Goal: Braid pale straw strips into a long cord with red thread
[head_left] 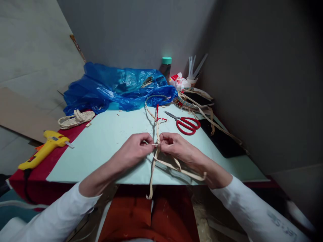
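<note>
Pale straw-coloured braid of flat plant strips (158, 130) sits mid-surface, over the pale green sheet (106, 134); its far part curves toward the far edge, one loose tail hangs past the near edge. Thin red thread (157, 112) is at its upper part. Left hand (137, 146) pinches a thin strip at the braid; right hand (176, 147) pinches the braid just beside it, fingertips nearly meeting.

Crumpled blue translucent plastic bag (101, 87) covers much of the far edge, close to the braid's far curve. Red-handled metal scissors (188, 125) lie right of the braid, toward the far right corner. Black flat panel (227, 144) lies along the right edge, loose pale strips (214, 121) crossing it. Off-white cord coil (75, 120) at far left corner; yellow glue gun (47, 149) beyond the left edge, on dark red cloth (70, 143). Green-lidded jar (166, 69) and cup of slim white sticks (192, 81) stand at the back.

Both forearms reach in from the near edge, angled inward, fingers curled. Loose tails pass below the right hand.

Count: one braid, one scissors, one glue gun, one coil, one bag, one jar, one cup; sticks overlap, number unclear.
</note>
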A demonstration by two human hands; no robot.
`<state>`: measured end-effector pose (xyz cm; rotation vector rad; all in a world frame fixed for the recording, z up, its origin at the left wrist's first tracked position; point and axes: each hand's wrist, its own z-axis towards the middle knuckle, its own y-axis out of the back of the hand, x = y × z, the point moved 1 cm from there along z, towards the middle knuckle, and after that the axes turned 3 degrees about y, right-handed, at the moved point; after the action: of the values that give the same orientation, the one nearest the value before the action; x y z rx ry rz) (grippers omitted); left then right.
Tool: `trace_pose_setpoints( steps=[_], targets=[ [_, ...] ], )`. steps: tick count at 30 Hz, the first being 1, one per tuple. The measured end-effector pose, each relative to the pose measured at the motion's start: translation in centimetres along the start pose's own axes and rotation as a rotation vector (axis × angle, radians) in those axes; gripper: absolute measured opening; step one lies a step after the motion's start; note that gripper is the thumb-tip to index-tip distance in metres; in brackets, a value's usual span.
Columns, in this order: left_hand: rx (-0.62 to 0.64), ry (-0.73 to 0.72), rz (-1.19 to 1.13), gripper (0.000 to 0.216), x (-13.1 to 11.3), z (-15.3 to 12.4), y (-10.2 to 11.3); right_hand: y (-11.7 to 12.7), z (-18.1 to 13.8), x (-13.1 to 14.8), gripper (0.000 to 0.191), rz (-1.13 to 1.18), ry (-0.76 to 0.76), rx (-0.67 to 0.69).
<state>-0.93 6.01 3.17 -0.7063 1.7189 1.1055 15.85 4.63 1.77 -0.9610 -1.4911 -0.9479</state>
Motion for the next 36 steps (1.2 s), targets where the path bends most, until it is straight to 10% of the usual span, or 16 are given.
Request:
trace_pose_setpoints(
  steps=[5, 12, 20, 27, 36],
  targets=[
    [0.307, 0.292, -0.557, 0.011, 1.3, -0.7, 1.5, 0.6, -0.2, -0.6, 0.015, 0.102, -0.023, 0.073],
    [0.084, -0.044, 0.123, 0.021, -0.3, -1.1, 2.1, 0.0, -0.4, -0.6, 0.016, 0.097, 0.059, 0.078],
    [0.104, 0.127, -0.344, 0.017, 1.1, 0.8, -1.3, -0.2, -0.7, -0.3, 0.024, -0.244, 0.067, -0.016],
    [-0.105, 0.140, -0.406, 0.016, 1.7, 0.2, -1.3, -0.5, -0.4, -0.7, 0.027, -0.298, 0.062, -0.028],
    [-0.023, 0.165, -0.585, 0.015, 1.7, -0.1, -1.2, -0.7, -1.0, -0.2, 0.028, -0.408, 0.101, -0.082]
  ],
)
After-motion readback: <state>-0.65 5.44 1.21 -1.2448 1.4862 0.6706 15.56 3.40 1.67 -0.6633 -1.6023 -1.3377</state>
